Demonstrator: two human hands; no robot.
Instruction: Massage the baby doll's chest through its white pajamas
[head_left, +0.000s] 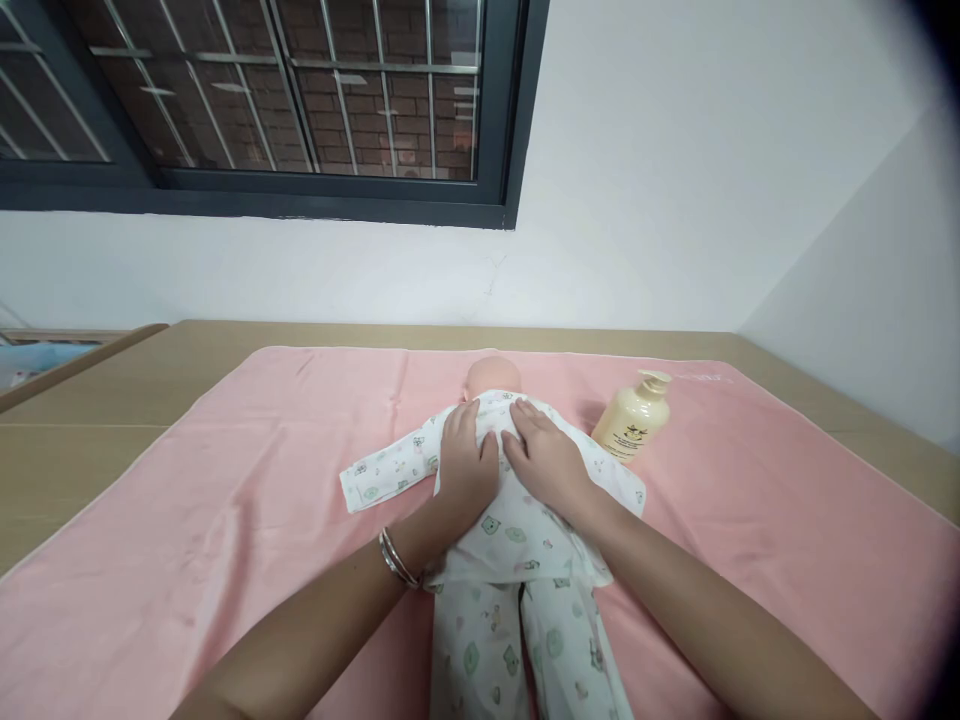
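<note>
Both hands released and laid flat: my left hand (469,462) on the shirt's upper back area to the left of centre, my right hand (546,455) level with it on the right. Fingers extended, mostly together, pointing away from me; thumbs turned inward, a small gap between them. Forearms come in from the lower corners and converge; silver bracelet (397,558) around my left wrist.

Nearest beneath them, the doll (517,530) lies lengthwise on the cloth, legs towards me. Printed white trousers (484,650), matching long-sleeved shirt (551,568) above, left sleeve (394,472) spread outward. Bald head (493,375) at the far end, just beyond my fingertips.

Cream pump bottle (634,420) on the cloth, near the right sleeve.

Pink cloth (187,500) spread wide, creased at left, over a wood-toned tabletop (82,450). Behind: white wall (652,180); dark-framed window (337,195) upper left, metal bars and brickwork beyond the glass.
</note>
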